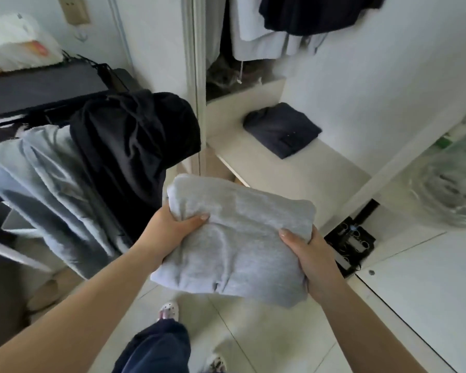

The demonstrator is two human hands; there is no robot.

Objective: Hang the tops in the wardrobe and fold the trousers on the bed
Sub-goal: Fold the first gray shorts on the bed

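Folded grey trousers (240,238) are held in the air in front of the open wardrobe. My left hand (170,227) grips their left edge, thumb on top. My right hand (310,254) grips the right edge. On the white wardrobe shelf (307,168) just beyond lie folded dark navy trousers (281,129). Tops hang above in the wardrobe: a dark one (315,14) and a pale one (264,36).
To the left a black garment (135,141) and a light grey garment (46,179) are draped over a rack. The wardrobe frame (197,76) stands between them and the shelf. A plastic bag (452,181) sits at right. My feet are on the tiled floor (253,332).
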